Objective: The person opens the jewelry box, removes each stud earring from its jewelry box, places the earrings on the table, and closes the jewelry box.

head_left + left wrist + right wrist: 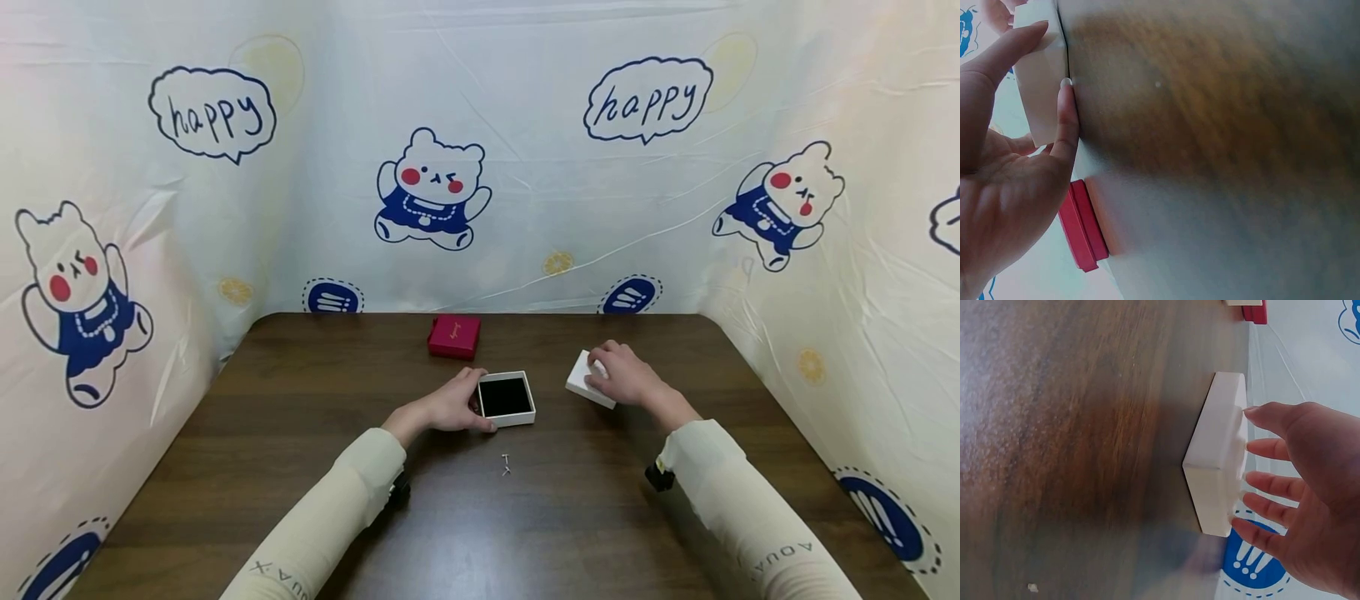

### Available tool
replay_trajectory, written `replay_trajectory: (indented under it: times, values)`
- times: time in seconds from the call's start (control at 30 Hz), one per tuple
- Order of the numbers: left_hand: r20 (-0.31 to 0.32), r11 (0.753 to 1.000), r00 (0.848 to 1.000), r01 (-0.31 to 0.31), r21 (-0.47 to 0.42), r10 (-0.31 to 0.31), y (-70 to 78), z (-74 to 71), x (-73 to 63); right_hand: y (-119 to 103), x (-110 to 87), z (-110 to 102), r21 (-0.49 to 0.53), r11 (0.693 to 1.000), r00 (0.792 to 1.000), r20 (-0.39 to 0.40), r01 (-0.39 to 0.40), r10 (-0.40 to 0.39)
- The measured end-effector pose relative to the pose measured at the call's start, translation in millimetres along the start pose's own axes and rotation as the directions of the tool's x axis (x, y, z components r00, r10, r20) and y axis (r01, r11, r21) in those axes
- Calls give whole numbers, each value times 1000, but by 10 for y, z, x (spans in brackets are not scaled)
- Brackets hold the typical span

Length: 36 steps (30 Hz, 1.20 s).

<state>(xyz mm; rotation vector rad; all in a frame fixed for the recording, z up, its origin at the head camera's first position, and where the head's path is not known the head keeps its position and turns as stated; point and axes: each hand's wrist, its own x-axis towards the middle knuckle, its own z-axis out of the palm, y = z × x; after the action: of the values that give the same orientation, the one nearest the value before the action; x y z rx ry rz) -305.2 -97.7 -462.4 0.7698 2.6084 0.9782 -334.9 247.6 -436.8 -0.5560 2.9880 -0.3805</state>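
My left hand holds a small white box base with a black insert by its left side. In the left wrist view, the thumb and fingers lie along the white box wall. To the right, a white box lid lies on the table with its plain top up. My right hand rests its fingertips on that lid; the right wrist view shows the fingers spread and fairly straight against it. Two tiny silvery pieces, perhaps earrings, lie in front of the box base.
A closed red box with gold lettering sits behind the box base, near the far edge of the dark wooden table. A printed curtain hangs around the back and sides. One small pale speck lies on the table.
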Motion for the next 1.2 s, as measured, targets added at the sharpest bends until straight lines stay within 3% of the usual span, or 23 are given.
replay_trajectory:
  times: [0.43, 0.9, 1.2]
  values:
    - [-2, 1000, 1000, -4, 1, 4, 31, -4, -8, 138, -22, 54, 18, 999, 999, 26, -37, 37]
    - [9, 1000, 1000, 9, -3, -9, 29, -10, -1, 169, 8, 99, 10, 999, 998, 53, -38, 38]
    - [-4, 1000, 1000, -13, -4, 13, 32, -9, -5, 175, 5, 111, 19, 999, 998, 48, -48, 47]
